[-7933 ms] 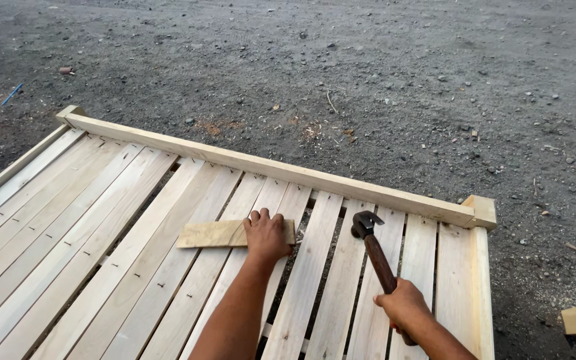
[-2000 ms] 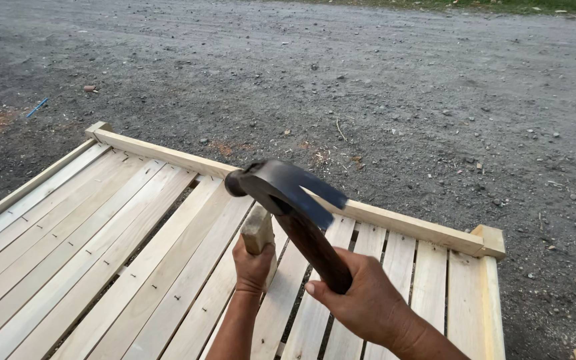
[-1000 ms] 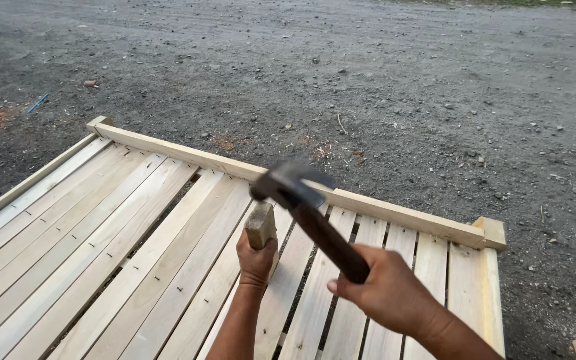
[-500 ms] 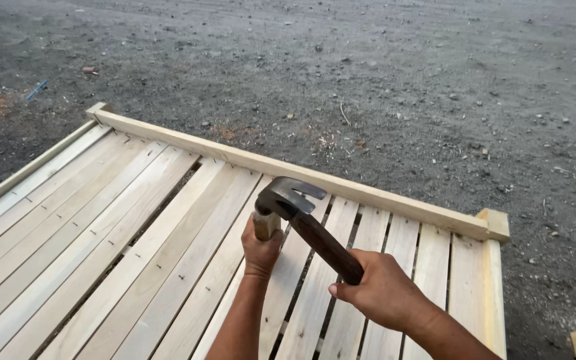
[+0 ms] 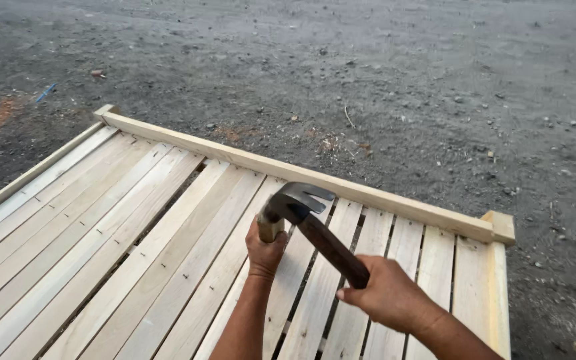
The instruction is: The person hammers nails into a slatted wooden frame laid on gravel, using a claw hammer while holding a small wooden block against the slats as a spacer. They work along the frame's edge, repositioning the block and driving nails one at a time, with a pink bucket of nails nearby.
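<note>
Grey gravel ground (image 5: 381, 73) spreads behind a pale slatted wooden panel (image 5: 101, 233) that lies flat on it. Near the panel's far rail (image 5: 368, 193), the left hand (image 5: 265, 250) has its grip wrapped around a small upright wood block (image 5: 269, 229) standing on the slats. Just right of that block, the right hand (image 5: 385, 293) is clamped on the brown handle of a claw hammer (image 5: 315, 220), whose dark head sits at the block's top.
</note>
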`<state>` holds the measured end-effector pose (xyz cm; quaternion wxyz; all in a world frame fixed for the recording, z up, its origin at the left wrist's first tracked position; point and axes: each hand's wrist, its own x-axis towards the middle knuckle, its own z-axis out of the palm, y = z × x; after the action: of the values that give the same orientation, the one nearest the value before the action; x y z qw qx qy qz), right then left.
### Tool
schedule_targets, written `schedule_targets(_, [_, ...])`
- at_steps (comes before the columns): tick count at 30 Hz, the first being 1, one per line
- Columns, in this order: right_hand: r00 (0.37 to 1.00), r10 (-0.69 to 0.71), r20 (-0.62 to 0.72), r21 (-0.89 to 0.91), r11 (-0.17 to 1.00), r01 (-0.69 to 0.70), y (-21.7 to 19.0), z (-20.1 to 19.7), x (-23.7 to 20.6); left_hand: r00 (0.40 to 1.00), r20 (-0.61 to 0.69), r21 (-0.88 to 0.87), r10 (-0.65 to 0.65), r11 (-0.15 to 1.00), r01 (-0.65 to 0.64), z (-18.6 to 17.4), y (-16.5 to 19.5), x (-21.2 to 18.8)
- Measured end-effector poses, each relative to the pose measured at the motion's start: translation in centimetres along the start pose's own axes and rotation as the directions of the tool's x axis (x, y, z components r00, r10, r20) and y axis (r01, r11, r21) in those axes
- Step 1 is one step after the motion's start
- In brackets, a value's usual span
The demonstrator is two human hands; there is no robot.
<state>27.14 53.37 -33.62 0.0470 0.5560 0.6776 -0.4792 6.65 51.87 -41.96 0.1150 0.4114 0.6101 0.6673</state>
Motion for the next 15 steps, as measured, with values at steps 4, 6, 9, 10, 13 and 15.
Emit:
schedule_targets(4, [0.991,-0.097,-0.096,0.000,0.995,0.097,0.1,-0.7,-1.0,1.000,0.012,-0.007,-0.012,1.000,0.012,0.4,0.2,0.1])
schedule_targets(6, [0.965,-0.206,-0.164,0.022,0.977,0.212,-0.4,-2.0,-1.6,1.000,0.012,0.001,-0.020,1.000,0.020,0.2,0.3,0.0])
schedule_targets(9, [0.924,-0.272,-0.270,0.101,0.946,0.308,-1.4,-3.8,-2.3,0.999,0.016,-0.005,-0.030,1.000,0.030,0.4,0.7,0.1])
schedule_targets(10, [0.912,-0.275,-0.303,0.135,0.935,0.327,-1.6,-3.9,-2.5,0.999,0.023,-0.020,-0.047,0.999,0.048,0.4,0.7,0.0])
schedule_targets(13, [0.924,-0.284,-0.258,0.186,0.923,0.336,-2.0,-2.3,-1.7,0.997,0.026,-0.031,-0.074,0.997,0.075,0.3,0.9,0.1])
schedule_targets(15, [0.984,-0.163,-0.078,0.074,0.983,0.169,-1.9,-0.9,-0.9,0.998,0.020,-0.035,-0.061,0.997,0.062,0.4,1.1,0.1])
